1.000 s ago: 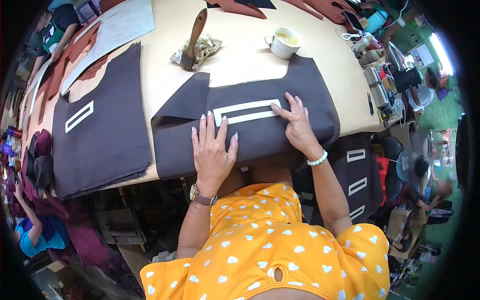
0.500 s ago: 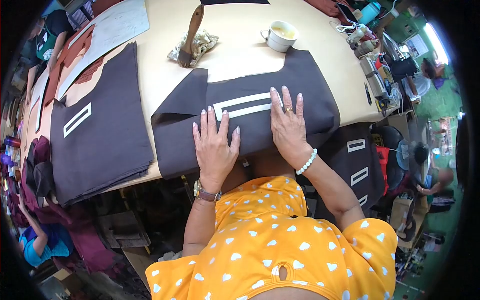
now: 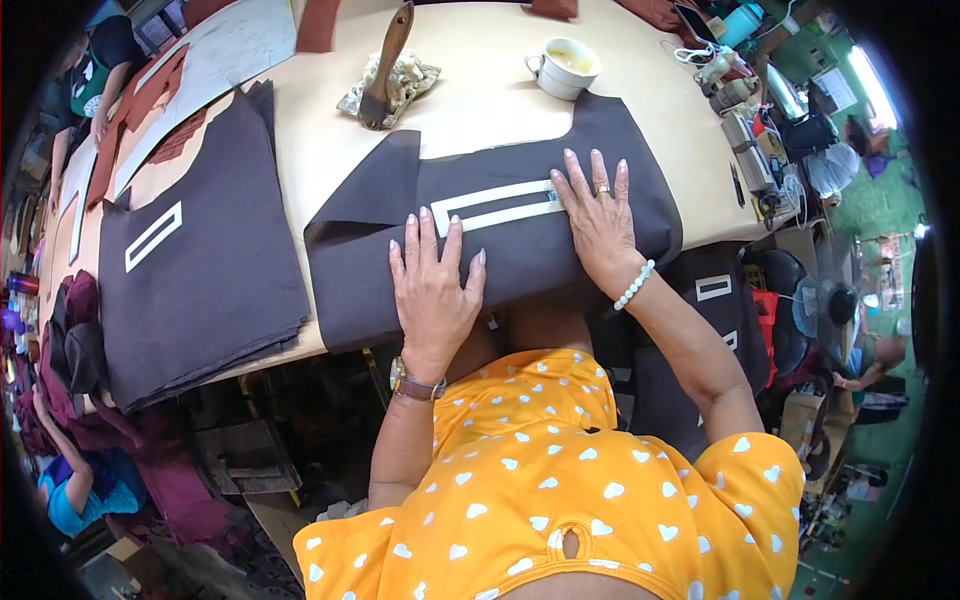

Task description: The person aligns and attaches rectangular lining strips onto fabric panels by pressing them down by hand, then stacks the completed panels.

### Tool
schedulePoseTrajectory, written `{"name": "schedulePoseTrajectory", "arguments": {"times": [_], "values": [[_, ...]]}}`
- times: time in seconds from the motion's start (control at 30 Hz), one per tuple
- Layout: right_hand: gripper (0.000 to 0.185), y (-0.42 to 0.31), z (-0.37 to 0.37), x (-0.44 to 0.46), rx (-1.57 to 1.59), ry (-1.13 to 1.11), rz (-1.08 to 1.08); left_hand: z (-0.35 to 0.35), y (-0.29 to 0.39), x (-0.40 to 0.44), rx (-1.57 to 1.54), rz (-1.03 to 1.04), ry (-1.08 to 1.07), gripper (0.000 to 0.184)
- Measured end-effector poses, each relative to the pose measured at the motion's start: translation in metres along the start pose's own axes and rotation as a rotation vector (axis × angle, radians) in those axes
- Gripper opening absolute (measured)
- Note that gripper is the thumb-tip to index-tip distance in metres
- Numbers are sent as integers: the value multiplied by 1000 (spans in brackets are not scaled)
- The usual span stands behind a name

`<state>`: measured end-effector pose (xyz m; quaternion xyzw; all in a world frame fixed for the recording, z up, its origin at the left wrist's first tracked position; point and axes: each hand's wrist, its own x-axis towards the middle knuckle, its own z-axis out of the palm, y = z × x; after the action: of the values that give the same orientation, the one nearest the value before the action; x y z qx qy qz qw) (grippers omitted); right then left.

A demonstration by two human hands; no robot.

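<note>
l hand (image 3: 435, 295) lies palm down, fingers spread & nearly straight, grips nothing; tips press at the lower-l corner of the white frame (image 3: 439, 220), about same spot as 1.0 s ago. r hand (image 3: 602, 225) also flat w/ fingers spread, nothing gripped, thumb side over the frame's r end; 1.0 s ago its fingers were bunched there, 0.5 s ago it lay flat a bit further l, so it's now slid r & a small bluish spot shows on the frame's r end. frame lies flat on the dark cloth (image 3: 500, 262), which sits at the table's near edge, corner folded over at upper l. beyond: brush (image 3: 388, 65) leaning on a crumpled lump (image 3: 410, 82), & white cup (image 3: 568, 72) w/ yellowish stuff, both as before. to l, stack of dark cloth (image 3: 220, 290) w/ 2nd white frame (image 3: 131, 259) on top. below table edge at r, more dark cloth (image 3: 680, 375) w/ white frames, part hidden by the r forearm. far edge: rust cloth (image 3: 317, 25) now in sight, wasn't 0.5 s ago. far l, co-worker's hand (image 3: 98, 125) near rust pieces.
</note>
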<state>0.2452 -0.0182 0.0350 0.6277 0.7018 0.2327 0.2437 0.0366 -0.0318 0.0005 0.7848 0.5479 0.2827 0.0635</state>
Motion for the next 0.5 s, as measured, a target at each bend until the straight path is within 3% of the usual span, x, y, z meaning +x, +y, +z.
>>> {"name": "schedulePoseTrajectory", "arguments": {"times": [0.17,0.33,0.5], "values": [[59,-4,-4,-6,-12,-12,-21,-11,-16,2,-32,-67,-2,52],[59,-16,-9,-4,26,25,-30,-28,-53,3,151,-186,45,50],[59,-34,-20,-1,99,59,-71,-35,-79,-4,57,-229,152,44]]}}
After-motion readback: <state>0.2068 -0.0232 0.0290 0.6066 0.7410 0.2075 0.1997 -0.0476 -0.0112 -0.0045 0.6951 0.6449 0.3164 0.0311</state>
